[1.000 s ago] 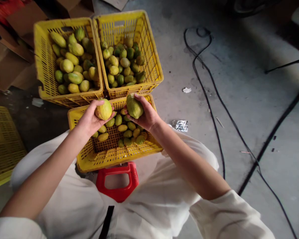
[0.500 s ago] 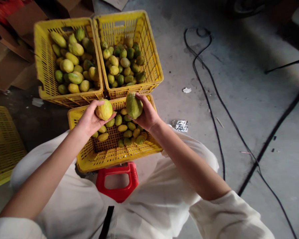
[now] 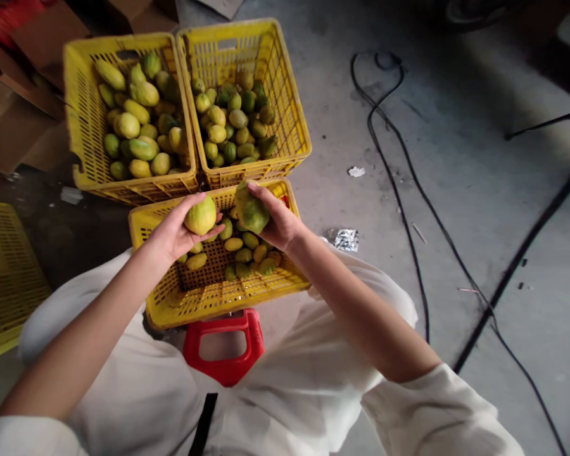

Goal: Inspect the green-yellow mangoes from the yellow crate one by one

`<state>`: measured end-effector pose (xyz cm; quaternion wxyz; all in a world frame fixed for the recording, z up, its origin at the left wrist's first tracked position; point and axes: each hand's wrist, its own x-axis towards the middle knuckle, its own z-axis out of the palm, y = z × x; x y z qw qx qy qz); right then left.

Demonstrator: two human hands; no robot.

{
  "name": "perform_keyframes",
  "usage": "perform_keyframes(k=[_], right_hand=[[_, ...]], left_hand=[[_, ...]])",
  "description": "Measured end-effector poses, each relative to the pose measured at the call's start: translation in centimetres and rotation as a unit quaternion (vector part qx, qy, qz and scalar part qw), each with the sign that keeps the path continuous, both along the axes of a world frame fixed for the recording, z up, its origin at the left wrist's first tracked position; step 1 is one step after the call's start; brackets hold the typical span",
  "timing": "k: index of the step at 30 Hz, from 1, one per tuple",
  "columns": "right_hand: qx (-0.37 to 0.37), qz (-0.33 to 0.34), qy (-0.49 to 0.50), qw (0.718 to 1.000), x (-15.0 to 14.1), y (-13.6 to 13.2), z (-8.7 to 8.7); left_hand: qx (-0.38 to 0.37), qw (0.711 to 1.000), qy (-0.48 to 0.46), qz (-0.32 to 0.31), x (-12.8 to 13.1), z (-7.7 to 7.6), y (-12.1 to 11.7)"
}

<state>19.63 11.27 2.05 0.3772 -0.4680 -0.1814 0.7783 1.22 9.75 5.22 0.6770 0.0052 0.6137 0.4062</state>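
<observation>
My left hand is closed around a round, yellow-green papaya-like fruit, with the thumb on top and fingers beneath. My right hand grips a larger, greener papaya-like fruit, its thumb lying over the upper end. Both fruits are held side by side, apart, above a low yellow crate between my knees. Inside that crate, several small green and yellow fruits lie mostly to the right, with bare slatted bottom at the front left. The hands hide part of its far side.
Beyond stand two deeper yellow crates, the left holding larger fruits and the right smaller ones. A red plastic stool shows between my legs. Black cables and foil lie on the floor; cardboard is far left.
The right-hand fruit has turned and shifted slightly left and down. The left-hand fruit has rotated, showing a greener side, and moved slightly right. Both hands keep their hold.
</observation>
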Motion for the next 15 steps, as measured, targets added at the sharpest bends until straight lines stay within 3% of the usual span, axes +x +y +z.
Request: perform_keyframes(k=[4, 10, 15], right_hand=[[0.0, -0.014, -0.02, 1.0, 0.2, 0.3, 0.2], [-0.038, -0.048, -0.013, 0.998, 0.0, 0.8, 1.1], [-0.063, -0.051, -0.002, 0.997, -0.1, 1.0, 0.7]], left_hand=[[0.007, 1.0, 0.01, 0.003, -0.2, -0.5, 0.0], [0.018, 0.997, 0.046, 0.058, -0.9, -1.7, -0.1], [-0.02, 0.999, 0.02, 0.034, -0.6, -1.2, 0.3]])
